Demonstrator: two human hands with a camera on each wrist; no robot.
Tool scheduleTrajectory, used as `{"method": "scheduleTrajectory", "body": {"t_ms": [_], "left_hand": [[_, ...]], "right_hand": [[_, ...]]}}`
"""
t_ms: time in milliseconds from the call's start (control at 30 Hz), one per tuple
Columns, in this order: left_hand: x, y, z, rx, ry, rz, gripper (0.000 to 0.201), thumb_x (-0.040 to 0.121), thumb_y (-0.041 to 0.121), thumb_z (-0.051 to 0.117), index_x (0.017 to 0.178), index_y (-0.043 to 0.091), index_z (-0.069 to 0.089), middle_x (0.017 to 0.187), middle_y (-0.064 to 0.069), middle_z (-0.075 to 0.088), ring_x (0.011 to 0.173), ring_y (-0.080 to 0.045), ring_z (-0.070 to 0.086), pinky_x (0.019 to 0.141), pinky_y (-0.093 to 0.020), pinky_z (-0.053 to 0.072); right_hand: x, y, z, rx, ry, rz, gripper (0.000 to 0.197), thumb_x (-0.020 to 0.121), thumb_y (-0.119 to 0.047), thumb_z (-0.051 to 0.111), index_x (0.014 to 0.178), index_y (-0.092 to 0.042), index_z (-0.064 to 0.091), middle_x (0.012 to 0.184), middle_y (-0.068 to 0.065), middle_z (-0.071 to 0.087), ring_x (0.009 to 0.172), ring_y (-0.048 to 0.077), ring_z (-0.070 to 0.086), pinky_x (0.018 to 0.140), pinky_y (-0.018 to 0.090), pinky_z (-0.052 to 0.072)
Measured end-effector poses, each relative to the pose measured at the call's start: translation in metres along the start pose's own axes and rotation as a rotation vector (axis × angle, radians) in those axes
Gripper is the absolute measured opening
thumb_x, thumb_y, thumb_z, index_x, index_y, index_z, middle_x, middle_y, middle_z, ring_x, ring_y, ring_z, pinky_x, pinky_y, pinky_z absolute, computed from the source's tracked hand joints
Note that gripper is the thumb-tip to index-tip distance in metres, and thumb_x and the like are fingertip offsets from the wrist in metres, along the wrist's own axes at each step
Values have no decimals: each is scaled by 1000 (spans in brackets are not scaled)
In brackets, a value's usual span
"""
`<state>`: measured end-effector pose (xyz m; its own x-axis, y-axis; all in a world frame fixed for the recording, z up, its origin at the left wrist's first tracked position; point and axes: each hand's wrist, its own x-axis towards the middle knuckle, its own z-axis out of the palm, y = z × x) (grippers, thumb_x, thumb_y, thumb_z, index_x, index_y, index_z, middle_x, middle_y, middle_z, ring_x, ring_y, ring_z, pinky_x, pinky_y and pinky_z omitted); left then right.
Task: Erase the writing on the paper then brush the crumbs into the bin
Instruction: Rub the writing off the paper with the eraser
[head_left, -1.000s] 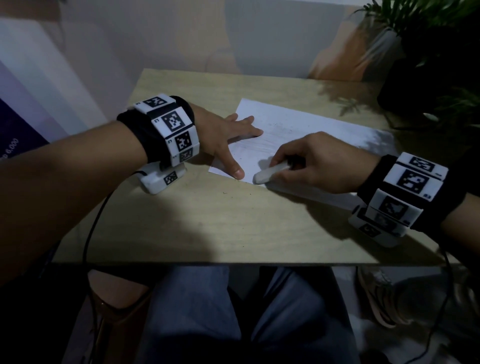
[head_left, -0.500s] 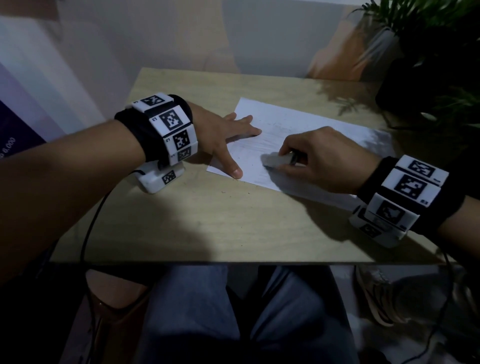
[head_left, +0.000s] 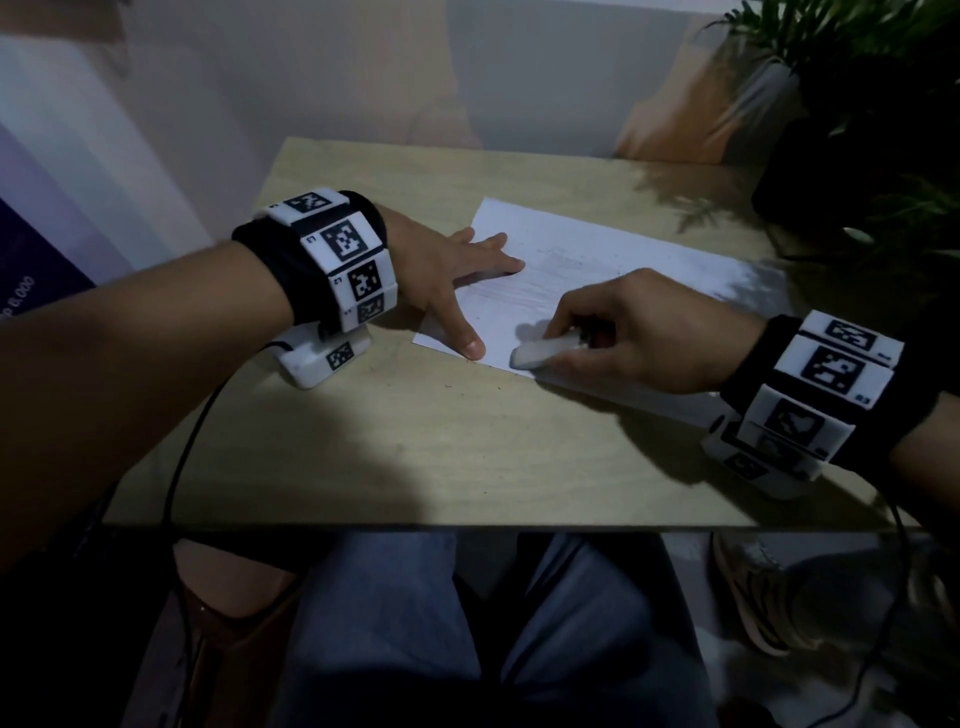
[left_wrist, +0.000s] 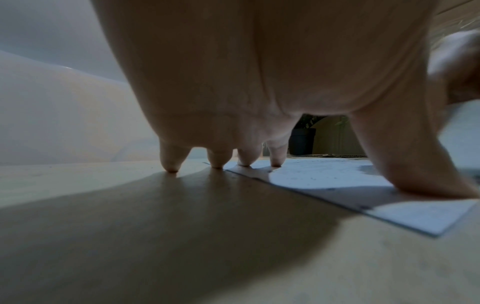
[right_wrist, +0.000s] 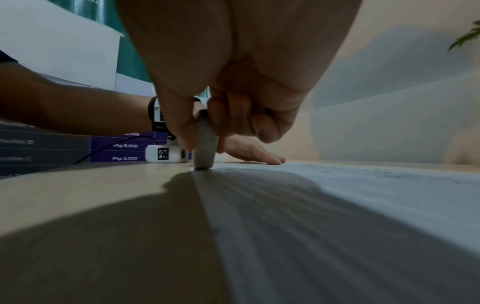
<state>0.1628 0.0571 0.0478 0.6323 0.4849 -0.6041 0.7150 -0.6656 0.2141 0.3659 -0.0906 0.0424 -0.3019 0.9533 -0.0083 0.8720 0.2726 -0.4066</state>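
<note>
The right hand (head_left: 644, 332), pinching the eraser (head_left: 543, 353), had swept back to the paper's (head_left: 597, 249) near edge from mid-sheet. The left hand (head_left: 447, 270), fingers flat, pinned the sheet; erasing continued, crumbs unswept.

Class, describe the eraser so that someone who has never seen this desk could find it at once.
Start at the wooden table and find the white paper on it. At the sheet's near edge, the right hand pinches a small white eraser against the paper. Unlike the flat left hand beside it, this hand holds something.
</note>
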Motion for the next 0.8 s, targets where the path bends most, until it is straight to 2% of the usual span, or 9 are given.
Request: {"method": "scheduleTrajectory", "body": {"t_ms": [67,133,233,300,467,567,633,733,800], "left_hand": [[-1,1,0,0,0,1,119,68,70,77,157,55,-1,162,32,-22,150,1,-20,126,-48,-4],[-3,2,0,-9,2,-14,117,71,67,77,157,55,-1,161,32,-22,145,6,-17,125,-45,-4],[-3,2,0,4,2,-10,117,72,67,77,157,55,-2,161,32,-22,143,7,-19,125,-44,-4],[-2,2,0,7,5,-5,117,72,67,77,158,54,-2,161,32,-23,147,5,-20,125,-45,-4],[0,-2,0,1,6,-1,118,70,70,77,157,56,-2,161,33,-23,149,2,-19,126,-46,-4],[2,-3,1,-3,8,-1,119,69,71,77,156,57,-1,160,34,-22,150,1,-19,126,-46,-4],[2,-2,1,-8,12,-5,119,68,70,78,157,56,-1,161,33,-22,150,1,-19,126,-47,-4],[2,-2,1,-9,10,2,121,66,72,77,157,56,-1,161,33,-22,150,1,-20,126,-48,-4],[0,-1,1,-13,10,-8,118,70,69,78,157,56,0,161,33,-22,150,1,-19,126,-46,-4]], "right_hand": [[4,5,0,-72,94,46,56,73,-76,52,89,-26,70,72,-11,64,68,8,58,63,29,44],[6,6,0,-151,162,28,61,71,-74,41,91,-24,70,74,-11,64,69,14,59,64,31,44],[0,-1,2,-91,57,-63,44,80,-66,54,92,-25,68,68,-14,58,63,6,56,61,27,42],[-1,-4,1,-12,-13,-57,36,80,-60,61,92,-27,69,65,-15,58,63,3,55,60,22,39],[5,2,0,-163,155,-3,51,78,-68,49,92,-23,70,73,-10,63,66,13,55,62,31,39],[0,-3,2,-108,39,-72,35,83,-56,62,95,-24,70,68,-14,58,63,6,54,61,24,41],[-1,-5,1,-22,-25,-56,36,81,-58,62,94,-26,71,66,-15,59,64,2,56,61,19,41],[5,0,1,-79,94,16,54,76,-73,51,90,-25,70,70,-11,64,66,8,57,65,31,48],[7,2,2,-154,163,5,58,76,-74,44,87,-23,68,70,-10,63,65,12,57,63,34,47]]}}
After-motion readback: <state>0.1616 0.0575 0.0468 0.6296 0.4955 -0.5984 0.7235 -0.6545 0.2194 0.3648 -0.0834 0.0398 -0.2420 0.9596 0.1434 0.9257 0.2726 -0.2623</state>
